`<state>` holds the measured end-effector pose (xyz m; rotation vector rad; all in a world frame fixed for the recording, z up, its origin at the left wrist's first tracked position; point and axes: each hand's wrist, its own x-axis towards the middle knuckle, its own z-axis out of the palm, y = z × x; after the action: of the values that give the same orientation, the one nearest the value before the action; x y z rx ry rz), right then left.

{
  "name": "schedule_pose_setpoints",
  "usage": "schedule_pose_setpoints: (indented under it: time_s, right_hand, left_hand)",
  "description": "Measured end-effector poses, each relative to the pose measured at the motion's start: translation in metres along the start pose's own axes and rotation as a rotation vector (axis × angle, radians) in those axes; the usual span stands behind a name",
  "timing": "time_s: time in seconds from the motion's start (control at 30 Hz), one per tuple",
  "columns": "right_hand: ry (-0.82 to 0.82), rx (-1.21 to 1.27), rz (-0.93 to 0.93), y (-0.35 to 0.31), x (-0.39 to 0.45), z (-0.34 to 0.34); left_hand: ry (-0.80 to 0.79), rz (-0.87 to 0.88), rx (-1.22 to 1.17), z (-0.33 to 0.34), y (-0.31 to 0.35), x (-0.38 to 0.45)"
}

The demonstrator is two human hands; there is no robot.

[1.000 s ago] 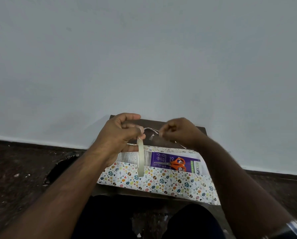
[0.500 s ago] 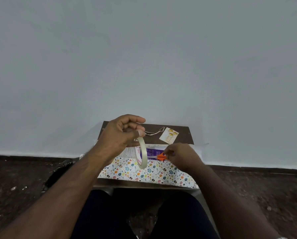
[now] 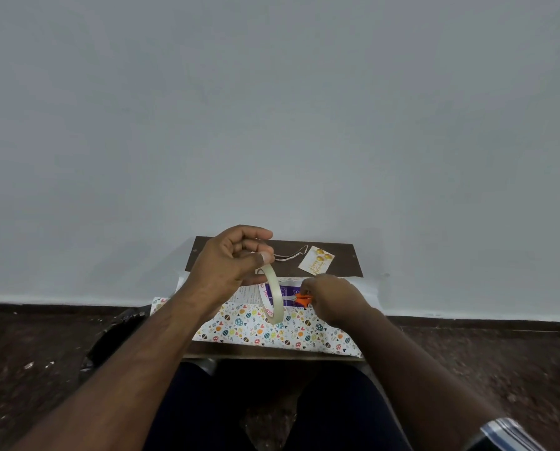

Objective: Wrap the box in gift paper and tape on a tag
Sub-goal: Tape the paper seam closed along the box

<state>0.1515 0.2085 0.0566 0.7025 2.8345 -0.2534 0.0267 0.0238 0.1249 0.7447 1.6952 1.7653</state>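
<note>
The tape roll (image 3: 271, 296) is gripped on edge by the left hand (image 3: 229, 260) above the box (image 3: 288, 291). The orange-handled scissors (image 3: 303, 299), lying lengthwise on the box, are grasped by the nearer right hand (image 3: 332, 296).

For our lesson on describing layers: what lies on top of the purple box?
Orange-handled scissors lie on the box, the right hand over their handles. The patterned gift paper covers its near part. The left hand holds the tape roll above it.
</note>
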Motion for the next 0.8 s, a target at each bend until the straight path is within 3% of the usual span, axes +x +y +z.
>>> schedule_pose_setpoints:
  time_s: [0.17,0.37,0.47,0.57,0.8]
  right_hand:
    - [0.033,0.183,-0.026,0.007,-0.023,-0.024]
    - [0.036,1.157,0.03,0.006,-0.044,-0.033]
    - [0.085,1.416,-0.022,-0.003,-0.047,-0.035]
    - [0.136,1.463,-0.073,-0.015,-0.047,-0.041]
    - [0.126,1.313,-0.198,-0.045,-0.045,-0.033]
  left_hand:
    - [0.008,0.011,-0.016,-0.002,0.004,-0.001]
    - [0.004,0.009,-0.022,0.002,0.004,-0.003]
    - [-0.015,0.016,-0.02,0.005,0.005,-0.003]
    - [-0.031,0.025,-0.027,0.006,0.006,-0.002]
    - [-0.074,0.043,-0.104,0.011,0.013,-0.005]
